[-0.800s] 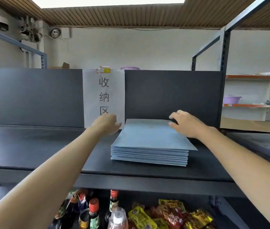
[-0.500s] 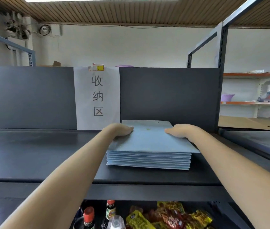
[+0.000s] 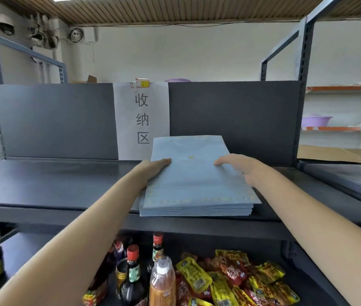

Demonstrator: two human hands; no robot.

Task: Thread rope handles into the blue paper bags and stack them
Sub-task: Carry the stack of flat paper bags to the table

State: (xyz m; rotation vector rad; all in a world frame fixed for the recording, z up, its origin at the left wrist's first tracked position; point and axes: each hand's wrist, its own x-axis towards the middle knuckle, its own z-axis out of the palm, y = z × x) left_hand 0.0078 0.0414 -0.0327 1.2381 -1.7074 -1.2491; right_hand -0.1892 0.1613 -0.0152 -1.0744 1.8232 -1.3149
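Observation:
A stack of flat blue paper bags [image 3: 197, 182] lies on the dark shelf [image 3: 53, 184], its near end at the shelf's front edge and its far end tipped up. My left hand [image 3: 153, 167] grips the stack's left side with the thumb on top. On the right side, my right hand [image 3: 239, 166] grips it the same way. The fingers under the stack are hidden. No rope handles are in view.
A white paper sign [image 3: 142, 120] hangs on the dark back panel behind the stack. Below the shelf stand sauce bottles [image 3: 133, 272] and several snack packets [image 3: 230, 277]. Flat cardboard [image 3: 329, 153] lies to the right, and a purple basin [image 3: 316, 121] sits on a far shelf.
Both hands came down from above the stack and took hold of its sides. The stack has slid toward the shelf's front edge and its far end has lifted.

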